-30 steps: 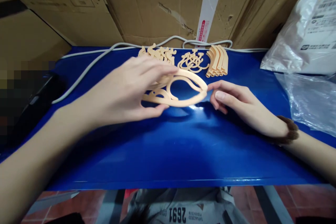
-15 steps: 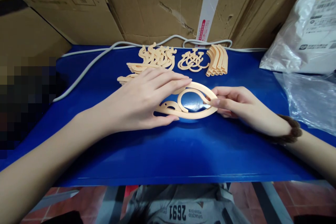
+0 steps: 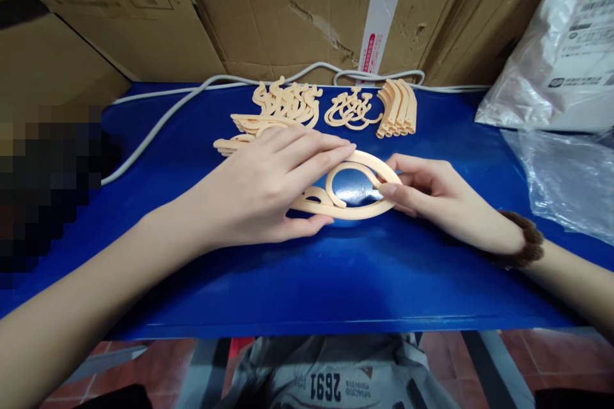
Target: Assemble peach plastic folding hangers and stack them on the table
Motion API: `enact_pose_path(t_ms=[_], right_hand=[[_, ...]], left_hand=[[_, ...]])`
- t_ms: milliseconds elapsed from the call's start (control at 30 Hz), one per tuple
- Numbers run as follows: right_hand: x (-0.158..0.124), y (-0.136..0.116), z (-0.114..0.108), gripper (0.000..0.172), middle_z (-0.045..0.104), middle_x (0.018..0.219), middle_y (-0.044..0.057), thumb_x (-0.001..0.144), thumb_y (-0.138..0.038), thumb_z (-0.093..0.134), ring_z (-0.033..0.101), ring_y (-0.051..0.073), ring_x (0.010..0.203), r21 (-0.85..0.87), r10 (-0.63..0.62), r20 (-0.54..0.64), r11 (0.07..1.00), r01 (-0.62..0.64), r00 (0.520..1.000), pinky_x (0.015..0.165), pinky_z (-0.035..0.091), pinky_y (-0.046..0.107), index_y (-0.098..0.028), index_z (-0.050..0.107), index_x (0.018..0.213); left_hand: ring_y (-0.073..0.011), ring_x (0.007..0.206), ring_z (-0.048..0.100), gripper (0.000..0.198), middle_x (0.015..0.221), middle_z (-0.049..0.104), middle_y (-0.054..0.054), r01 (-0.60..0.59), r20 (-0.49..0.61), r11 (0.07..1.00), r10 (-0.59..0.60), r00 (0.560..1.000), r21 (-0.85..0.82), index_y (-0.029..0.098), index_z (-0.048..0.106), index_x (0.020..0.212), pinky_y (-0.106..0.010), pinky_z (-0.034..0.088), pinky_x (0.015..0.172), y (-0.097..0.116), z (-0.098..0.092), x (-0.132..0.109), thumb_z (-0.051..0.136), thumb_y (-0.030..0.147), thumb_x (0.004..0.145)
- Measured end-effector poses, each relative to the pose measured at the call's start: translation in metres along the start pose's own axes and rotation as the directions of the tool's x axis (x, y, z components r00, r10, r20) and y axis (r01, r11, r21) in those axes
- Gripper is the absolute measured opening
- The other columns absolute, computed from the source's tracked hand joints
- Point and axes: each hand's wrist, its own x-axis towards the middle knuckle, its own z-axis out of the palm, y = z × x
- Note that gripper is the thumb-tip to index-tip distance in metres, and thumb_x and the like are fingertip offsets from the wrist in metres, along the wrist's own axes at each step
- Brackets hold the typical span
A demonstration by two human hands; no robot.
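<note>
A beige plastic folding clothes hanger (image 3: 367, 212) is held just above the blue table, folded into a leaf shape with its curved hook lying inside the loop. My left hand (image 3: 268, 185) wraps over its left end, fingers along the upper edge and thumb at the lower edge, hiding that end. Between thumb and fingers, my right hand (image 3: 426, 188) pinches the pointed right end. Behind my left hand lie flat beige hanger pieces (image 3: 235, 144), partly covered by it.
At the back of the blue table (image 3: 307, 287) sit wavy beige pieces (image 3: 288, 102), loose hooks (image 3: 352, 108) and curved arms (image 3: 398, 108). A white cable (image 3: 163, 121) runs behind them. Cardboard boxes (image 3: 268, 13) form the back; a plastic bag (image 3: 551, 64) stands right.
Both hands keep hold of the hanger, which has shifted very slightly to the right. My right thumb has slid a little left on its end.
</note>
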Motion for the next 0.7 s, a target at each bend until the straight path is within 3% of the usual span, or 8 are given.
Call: enact_pose_path(t_ms=[533, 633, 700], right_hand=[[0.002, -0.002, 0.001, 0.028, 0.047, 0.058, -0.006, 0.094, -0.041, 0.062, 0.038, 0.006, 0.049, 0.021, -0.032, 0.054, 0.999, 0.031, 0.998, 0.043, 0.027, 0.02, -0.019, 0.051, 0.081], [0.001, -0.001, 0.0, 0.027, 0.053, 0.06, -0.005, 0.096, -0.045, 0.055, 0.041, 0.007, 0.049, 0.0, -0.058, 0.027, 0.998, 0.058, 0.998, 0.045, 0.031, 0.022, -0.018, 0.056, 0.095], [0.0, 0.002, -0.004, 0.033, 0.058, 0.065, -0.004, 0.098, -0.049, 0.052, 0.047, 0.01, 0.053, -0.078, -0.098, -0.033, 0.992, 0.095, 0.995, 0.049, 0.036, 0.023, -0.019, 0.057, 0.11]], left_hand=[[-0.0295, 0.127, 0.052, 0.057, 0.136, 0.057, -0.014, -0.031, -0.019, 0.999, 0.031, 0.999, 0.028, 0.011, 0.045, 0.14, -0.045, 0.043, 0.11, 0.004, 0.002, 0.001, 0.061, 0.035, 0.091], [-0.0285, 0.131, 0.049, 0.058, 0.139, 0.054, -0.017, -0.013, -0.013, 0.999, 0.014, 1.0, 0.051, 0.006, 0.045, 0.141, -0.043, 0.039, 0.114, -0.002, -0.007, -0.001, 0.062, 0.03, 0.091], [-0.0288, 0.135, 0.044, 0.066, 0.145, 0.048, -0.017, 0.068, -0.027, 0.997, -0.067, 0.997, 0.038, 0.004, 0.043, 0.144, -0.04, 0.034, 0.117, -0.013, -0.017, -0.005, 0.065, 0.033, 0.089]])
